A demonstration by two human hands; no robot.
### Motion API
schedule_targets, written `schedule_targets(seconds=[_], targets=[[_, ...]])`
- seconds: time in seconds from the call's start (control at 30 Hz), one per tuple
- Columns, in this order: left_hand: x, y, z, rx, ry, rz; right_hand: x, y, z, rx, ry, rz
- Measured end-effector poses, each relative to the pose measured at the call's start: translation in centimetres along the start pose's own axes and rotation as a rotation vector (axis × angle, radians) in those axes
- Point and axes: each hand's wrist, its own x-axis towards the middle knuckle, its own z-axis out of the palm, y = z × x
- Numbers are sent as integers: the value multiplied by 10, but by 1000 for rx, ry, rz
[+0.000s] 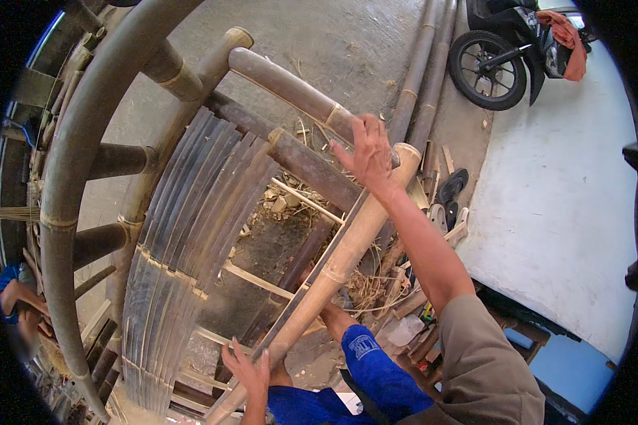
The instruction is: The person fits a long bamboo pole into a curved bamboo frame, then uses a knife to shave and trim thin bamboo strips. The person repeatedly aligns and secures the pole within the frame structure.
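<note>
A thick pale bamboo pole (pixel 344 258) runs diagonally in front of me, along the near side of a bamboo furniture frame. My right hand (pixel 370 152) rests by its upper end, over the end of a dark bamboo rail (pixel 290 88), fingers stretched and thumb apart. Further down, my left hand (pixel 247 372) lies at the pole's lower part with its fingers spread. Long split bamboo slats (pixel 191 219) lie side by side on the frame, left of the pole. Thin pale crosspieces (pixel 259 278) reach from the slats toward the pole.
A large curved bamboo piece (pixel 67 170) stands at left. Long bamboo poles (pixel 422 78) lie on the floor near a motorcycle (pixel 493 64). Shavings (pixel 280 202) litter the ground under the frame. Sandals (pixel 452 185) sit by a white surface (pixel 560 191). Another person (pixel 21 297) sits at far left.
</note>
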Motion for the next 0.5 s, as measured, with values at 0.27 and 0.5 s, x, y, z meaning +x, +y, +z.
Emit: schedule_targets(seconds=[0.27,0.5], targets=[[240,279,-14,-861,45,421,26,56,20,188,-756,419],[380,420,28,-1316,-44,27,34,65,18,244,-807,438]])
